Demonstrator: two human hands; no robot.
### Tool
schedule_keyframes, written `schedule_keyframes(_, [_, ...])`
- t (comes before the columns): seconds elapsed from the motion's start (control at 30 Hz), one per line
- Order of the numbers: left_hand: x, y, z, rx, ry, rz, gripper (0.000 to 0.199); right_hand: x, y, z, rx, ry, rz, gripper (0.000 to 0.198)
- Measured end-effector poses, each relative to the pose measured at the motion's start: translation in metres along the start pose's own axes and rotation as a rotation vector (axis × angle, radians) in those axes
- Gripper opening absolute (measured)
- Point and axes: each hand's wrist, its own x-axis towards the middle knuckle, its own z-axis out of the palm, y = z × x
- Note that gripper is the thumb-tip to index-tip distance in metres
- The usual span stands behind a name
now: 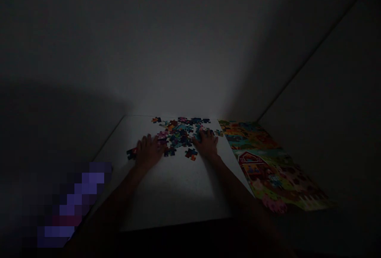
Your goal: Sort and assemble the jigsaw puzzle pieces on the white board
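Observation:
A heap of jigsaw puzzle pieces (pixel 180 135), dark with blue, pink and orange patches, lies on a white table (pixel 178 190) near its far edge. At the left of the heap, my left hand (pixel 149 151) lies flat with its fingers spread, over or against a few pieces. A dark puzzle piece (pixel 131 153) shows beside its outer edge. My right hand (pixel 206 143) rests on the right side of the heap, fingers spread over pieces there. Between the hands, a loose piece with an orange corner (pixel 191 154) sits nearer to me.
To the right lies a colourful farm picture (pixel 268 166) with a red barn, reaching along the table's right side. A pale wall (pixel 184 51) rises behind the table. A pixelated purple patch (pixel 74 202) covers something at the lower left. The room is dim.

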Motion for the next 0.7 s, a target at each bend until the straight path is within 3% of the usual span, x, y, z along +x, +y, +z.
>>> schedule_keyframes(0.17, [-0.052, 0.034, 0.004, -0.012, 0.048, 0.102, 0.073, 0.026, -0.022, 0.012, 0.02, -0.05, -0.233, 0.069])
schedule_keyframes(0.33, [-0.077, 0.046, 0.004, -0.034, 0.089, 0.091, 0.068, 0.045, -0.032, 0.016, 0.055, -0.089, -0.387, 0.059])
schedule_keyframes(0.43, [-0.086, 0.044, 0.009, -0.082, 0.103, 0.139, 0.062, 0.049, -0.029, 0.017, 0.07, -0.046, -0.379, 0.054])
schedule_keyframes(0.57, [-0.091, 0.042, 0.013, -0.164, 0.111, 0.275, 0.054, 0.046, -0.023, 0.016, 0.063, 0.054, -0.199, 0.051])
schedule_keyframes(0.7, [-0.081, 0.049, 0.01, -0.205, 0.009, 0.497, 0.05, 0.04, -0.021, 0.002, 0.175, -0.073, -0.392, 0.045])
